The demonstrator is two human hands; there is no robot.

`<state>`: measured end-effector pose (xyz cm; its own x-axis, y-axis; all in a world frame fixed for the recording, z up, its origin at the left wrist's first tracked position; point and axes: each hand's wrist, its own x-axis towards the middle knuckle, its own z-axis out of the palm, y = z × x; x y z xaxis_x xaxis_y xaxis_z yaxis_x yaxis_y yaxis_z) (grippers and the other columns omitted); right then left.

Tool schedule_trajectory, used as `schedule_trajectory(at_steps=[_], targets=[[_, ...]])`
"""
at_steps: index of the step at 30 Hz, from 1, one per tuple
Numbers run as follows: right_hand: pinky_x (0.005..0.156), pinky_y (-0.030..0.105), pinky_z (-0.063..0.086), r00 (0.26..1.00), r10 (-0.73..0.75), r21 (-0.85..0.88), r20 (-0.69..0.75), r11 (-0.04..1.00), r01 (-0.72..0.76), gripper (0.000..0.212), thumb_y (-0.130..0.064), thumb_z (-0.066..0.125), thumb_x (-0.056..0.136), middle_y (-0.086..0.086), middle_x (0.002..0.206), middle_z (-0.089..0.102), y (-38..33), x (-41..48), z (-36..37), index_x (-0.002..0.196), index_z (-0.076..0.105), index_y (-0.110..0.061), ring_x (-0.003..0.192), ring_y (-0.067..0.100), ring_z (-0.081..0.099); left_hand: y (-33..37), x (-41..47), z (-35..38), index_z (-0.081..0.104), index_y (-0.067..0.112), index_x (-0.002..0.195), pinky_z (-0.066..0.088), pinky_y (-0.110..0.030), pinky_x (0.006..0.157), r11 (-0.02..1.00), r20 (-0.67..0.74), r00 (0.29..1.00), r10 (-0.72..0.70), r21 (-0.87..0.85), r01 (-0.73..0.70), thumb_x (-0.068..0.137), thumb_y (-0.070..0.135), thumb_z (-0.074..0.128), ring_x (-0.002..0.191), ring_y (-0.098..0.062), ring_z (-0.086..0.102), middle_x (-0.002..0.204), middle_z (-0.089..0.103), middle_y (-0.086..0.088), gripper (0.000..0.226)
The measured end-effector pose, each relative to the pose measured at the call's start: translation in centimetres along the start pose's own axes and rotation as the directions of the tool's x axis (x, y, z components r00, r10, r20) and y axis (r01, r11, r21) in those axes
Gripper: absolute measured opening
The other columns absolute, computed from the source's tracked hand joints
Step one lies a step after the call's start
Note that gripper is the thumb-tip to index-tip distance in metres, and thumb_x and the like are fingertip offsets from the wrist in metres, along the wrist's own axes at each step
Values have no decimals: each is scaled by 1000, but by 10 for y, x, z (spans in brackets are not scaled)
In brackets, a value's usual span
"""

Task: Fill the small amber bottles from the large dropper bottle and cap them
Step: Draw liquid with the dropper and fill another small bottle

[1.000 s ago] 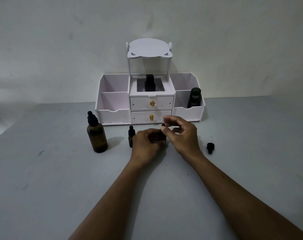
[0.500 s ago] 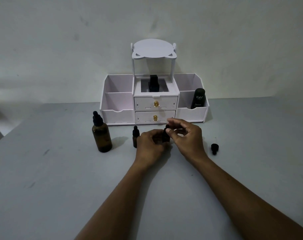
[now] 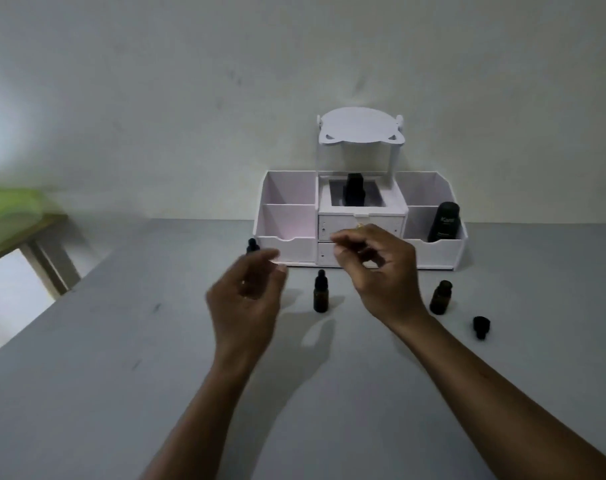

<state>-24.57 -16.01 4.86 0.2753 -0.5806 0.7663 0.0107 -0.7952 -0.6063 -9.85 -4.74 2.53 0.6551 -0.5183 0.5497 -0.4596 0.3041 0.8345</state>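
— Any writing showing?
— The black tube (image 3: 445,221) in the white organizer's (image 3: 287,244) right front compartment is showing white lettering, too blurred to read.
— The hands?
— The left hand (image 3: 249,299) is hovering, loosely curled, holding nothing and hiding most of the large dropper bottle (image 3: 252,244). The right hand's (image 3: 381,275) thumb and forefinger are nearly meeting; I cannot tell if they are pinching anything.
— The small bottles?
— The capped bottle (image 3: 320,292) is standing between the hands, the uncapped bottle (image 3: 440,298) further right, near the loose cap (image 3: 481,325).
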Motion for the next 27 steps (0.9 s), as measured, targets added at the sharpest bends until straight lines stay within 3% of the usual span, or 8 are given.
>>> schedule_trajectory(at_steps=[2, 4, 8, 11, 14, 17, 20, 27], targets=[[65, 19, 55, 995, 63, 49, 83, 997, -67, 14, -4, 72, 86, -2, 91, 74, -12, 10, 27, 98, 76, -11, 80, 8, 68, -7, 17, -22, 73, 23, 102, 49, -15, 60, 1000, -100, 995, 11, 13, -9, 87, 9, 76, 69, -3, 64, 82, 70, 6, 20], [65, 18, 55, 982, 127, 67, 142, 988, -137, 16, -10, 73, 86, -6, 95, 73, -18, 17, 55, 101, 76, -16, 83, 5, 67, -24, 32, -41, 71, 22, 112, 50, -15, 65, 998, -71, 996, -46, 42, 49, 84, 15, 80, 80, -1, 66, 93, 71, 7, 29], [71, 14, 53, 952, 248, 31, 179, 966, -257, 26, -26, 73, 87, -10, 107, 72, -12, 25, 97, 113, 72, -22, 92, 4, 66, -58, 44, -57, 63, 28, 131, 57, -28, 83, 982, 158, 970, -185, 78, 174, 80, 23, 82, 103, -9, 69, 117, 71, 3, 54], [75, 11, 50, 918, 331, -10, 220, 942, -337, 36, -34, 74, 86, -9, 112, 70, -3, 26, 112, 119, 70, -21, 97, 5, 65, -69, 42, -54, 61, 30, 135, 57, -29, 92, 970, 308, 920, -242, 80, 229, 71, 36, 81, 112, -8, 68, 125, 71, 6, 67], [75, 8, 46, 901, 355, -40, 251, 933, -357, 31, -35, 73, 87, -6, 108, 73, 0, 22, 119, 113, 74, -18, 96, 6, 66, -72, 40, -50, 64, 26, 133, 57, -27, 93, 968, 398, 882, -253, 93, 235, 75, 27, 79, 112, -7, 69, 122, 73, 8, 60], [78, 11, 49, 913, 339, -12, 227, 938, -345, 24, -33, 72, 89, -5, 99, 76, -1, 19, 122, 106, 77, -17, 91, 3, 69, -75, 40, -49, 67, 18, 130, 58, -27, 92, 968, 410, 878, -248, 81, 236, 83, 12, 80, 108, -12, 72, 116, 75, 4, 49], [78, 8, 50, 920, 328, -12, 215, 943, -333, 23, -33, 73, 89, -5, 98, 77, -2, 18, 122, 105, 77, -17, 90, 2, 70, -78, 41, -51, 67, 17, 131, 58, -31, 94, 964, 411, 873, -263, 90, 249, 84, 10, 80, 106, -14, 73, 117, 75, 1, 49], [81, 23, 58, 927, 332, 27, 174, 939, -342, 21, -30, 73, 89, -4, 95, 78, -1, 17, 124, 103, 79, -16, 87, 5, 72, -82, 41, -49, 65, 17, 132, 59, -34, 95, 965, 401, 878, -260, 83, 248, 85, 9, 78, 105, -15, 74, 118, 75, -2, 49]])
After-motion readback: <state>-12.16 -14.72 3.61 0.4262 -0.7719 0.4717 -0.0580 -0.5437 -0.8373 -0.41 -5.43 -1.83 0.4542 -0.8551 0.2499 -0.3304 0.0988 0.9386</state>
